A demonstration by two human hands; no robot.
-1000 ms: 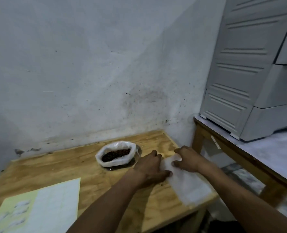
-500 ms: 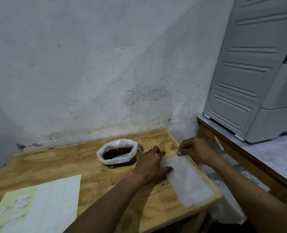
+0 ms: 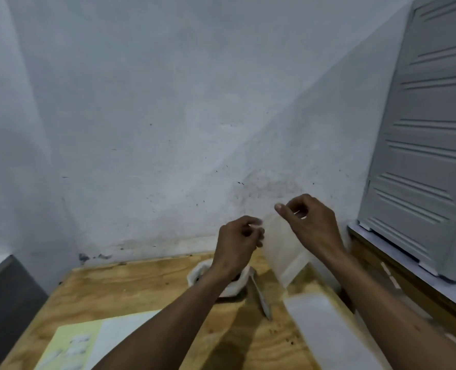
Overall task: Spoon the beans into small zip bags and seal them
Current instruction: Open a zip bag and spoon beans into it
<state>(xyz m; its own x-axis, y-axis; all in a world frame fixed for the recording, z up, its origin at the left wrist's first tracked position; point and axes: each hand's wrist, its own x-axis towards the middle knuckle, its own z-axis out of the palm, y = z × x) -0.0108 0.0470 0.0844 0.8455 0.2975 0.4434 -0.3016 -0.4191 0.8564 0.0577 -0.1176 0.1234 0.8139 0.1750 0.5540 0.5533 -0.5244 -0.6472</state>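
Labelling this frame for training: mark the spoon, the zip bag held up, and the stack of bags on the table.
spoon point(image 3: 261, 297), head view, on its handle.
zip bag point(image 3: 283, 249), head view, on its clear middle between the hands.
stack of bags point(image 3: 325, 329), head view, on the top sheet.

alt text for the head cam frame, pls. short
Both hands, left hand and right hand, hold a small clear zip bag up by its top corners above a wooden table. Below lie a white bag of dark beans partly hidden by the left wrist, a spoon, a stack of empty bags and a label sheet.
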